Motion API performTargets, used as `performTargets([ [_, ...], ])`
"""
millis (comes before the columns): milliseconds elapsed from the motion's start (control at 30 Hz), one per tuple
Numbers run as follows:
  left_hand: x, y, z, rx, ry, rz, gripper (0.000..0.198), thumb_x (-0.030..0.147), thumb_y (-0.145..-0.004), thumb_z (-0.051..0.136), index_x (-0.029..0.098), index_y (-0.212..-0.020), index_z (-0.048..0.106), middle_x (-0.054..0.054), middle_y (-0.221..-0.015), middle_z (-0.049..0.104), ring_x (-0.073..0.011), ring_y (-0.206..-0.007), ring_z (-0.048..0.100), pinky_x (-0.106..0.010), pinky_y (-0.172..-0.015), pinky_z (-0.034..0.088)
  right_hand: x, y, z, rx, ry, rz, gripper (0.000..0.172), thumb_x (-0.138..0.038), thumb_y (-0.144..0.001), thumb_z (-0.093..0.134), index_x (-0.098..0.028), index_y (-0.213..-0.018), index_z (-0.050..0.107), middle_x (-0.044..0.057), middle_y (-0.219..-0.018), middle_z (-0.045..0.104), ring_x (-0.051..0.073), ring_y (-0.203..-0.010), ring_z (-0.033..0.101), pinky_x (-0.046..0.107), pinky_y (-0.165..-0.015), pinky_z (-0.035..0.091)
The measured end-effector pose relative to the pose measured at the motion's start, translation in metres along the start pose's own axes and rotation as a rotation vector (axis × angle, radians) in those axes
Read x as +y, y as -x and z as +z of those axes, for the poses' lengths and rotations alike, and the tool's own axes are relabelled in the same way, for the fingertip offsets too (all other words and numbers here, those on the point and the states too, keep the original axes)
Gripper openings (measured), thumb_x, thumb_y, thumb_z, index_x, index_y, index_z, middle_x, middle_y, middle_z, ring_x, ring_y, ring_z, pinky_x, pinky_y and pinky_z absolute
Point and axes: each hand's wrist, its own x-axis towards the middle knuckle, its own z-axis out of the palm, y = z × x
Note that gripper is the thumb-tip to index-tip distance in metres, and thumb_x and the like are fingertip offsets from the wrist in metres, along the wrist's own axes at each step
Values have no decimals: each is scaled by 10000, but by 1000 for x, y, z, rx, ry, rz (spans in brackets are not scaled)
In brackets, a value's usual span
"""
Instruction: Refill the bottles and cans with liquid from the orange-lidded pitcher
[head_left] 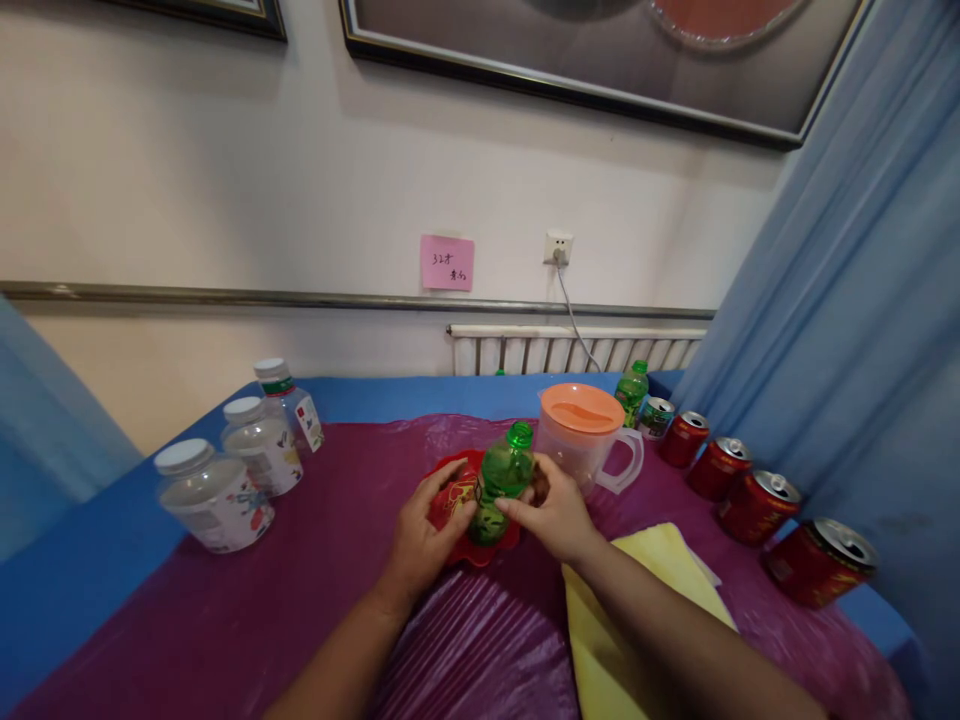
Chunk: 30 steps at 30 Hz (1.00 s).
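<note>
Green plastic bottle (501,485) is found upright, leaning slightly to the right, between the two hands, over a red scalloped dish (478,554) with gold markings. Whether its base rests on the dish cannot be determined. The right hand (553,508) grasps the bottle from the right, thumb across the front and fingers at the far side. The left hand (429,527) is curved at the bottle's left, fingers over the dish and thumb tip at the bottle's side; whether it grips cannot be told.

Just beyond the right hand stands a translucent pitcher (564,452) with an orange lid (581,408), handle pointing right. Farther out past the pitcher are a second green bottle (632,388) and a green can (657,418). Four red cans (757,508) continue that row, well to the right of the right hand. A yellow cloth (592,640) lies beneath the right forearm. Well to the left of the left hand, three white-lidded clear jars (262,452) stand in a row. Purple sheeting (345,540) covers much of the blue worktop (360,400) under both hands.
</note>
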Motion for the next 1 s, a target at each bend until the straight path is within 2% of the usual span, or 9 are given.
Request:
performTargets([
  [100, -4, -3, 1, 87, -37, -27, 467, 432, -855, 675, 191, -1255, 670, -113, -1252, 728, -276, -1165, 687, -467, -1074, 517, -5, -5, 1, 64, 39, 3, 562, -434, -671, 840, -193, -1124, 609, -40, -712, 626, 120, -574, 507, 251, -539, 433],
  [267, -10, -5, 2, 152, -40, -45, 395, 400, -838, 675, 189, -1171, 701, -106, -1180, 755, -262, -1108, 711, -457, -1044, 542, -14, -9, 5, 130, 141, -7, 568, -453, -676, 827, -187, -1135, 625, -44, -696, 626, 120, -558, 510, 250, -536, 438],
  [367, -10, -5, 2, 174, -29, -53, 385, 409, -832, 677, 186, -1144, 713, -103, -1151, 765, -259, -1079, 723, -442, -1019, 560, -27, -2, 4, 138, 111, -26, 542, -452, -677, 834, -194, -1103, 621, -41, -708, 633, 113, -540, 499, 246, -519, 432],
  [467, -11, -5, 1, 169, -23, -72, 378, 432, -839, 668, 187, -1121, 723, -101, -1127, 775, -258, -1050, 734, -434, -991, 576, -47, 13, -9, 120, 56, -69, 493, -456, -695, 838, -205, -1052, 609, -40, -719, 629, 110, -545, 495, 239, -507, 417],
  [633, -14, -8, 3, 149, -42, -102, 368, 462, -828, 661, 188, -1059, 742, -101, -1085, 789, -264, -1004, 748, -423, -947, 599, -78, 47, -68, 160, 59, -132, 499, -528, -752, 806, -214, -1090, 616, 9, -816, 692, 162, -640, 608, 276, -567, 492],
  [733, -12, -10, 4, 141, -43, -112, 347, 459, -813, 661, 191, -1015, 750, -94, -1046, 798, -263, -964, 760, -409, -912, 615, -87, 64, -115, 318, 210, -145, 500, -551, -766, 790, -210, -1091, 624, 27, -817, 701, 181, -655, 628, 290, -569, 499],
  [800, -11, -11, 4, 141, -51, -117, 347, 471, -803, 663, 196, -994, 754, -90, -1029, 803, -265, -945, 766, -405, -892, 623, -86, 70, -144, 488, 391, -139, 493, -585, -748, 784, -211, -1034, 636, -2, -704, 652, 165, -569, 565, 277, -507, 438],
  [900, -11, -12, 3, 141, -67, -120, 353, 494, -796, 663, 204, -972, 760, -84, -1013, 808, -268, -933, 769, -406, -891, 623, -74, 61, -179, 712, 644, -84, 562, -659, -684, 774, -209, -995, 644, -21, -633, 619, 170, -526, 532, 286, -496, 399],
  [1000, -11, -14, 2, 144, -83, -128, 353, 509, -786, 672, 211, -947, 768, -79, -992, 814, -266, -908, 774, -397, -877, 627, -51, 32, -204, 781, 731, 1, 659, -686, -660, 746, -188, -1079, 642, 60, -849, 736, 246, -738, 670, 334, -641, 487],
])
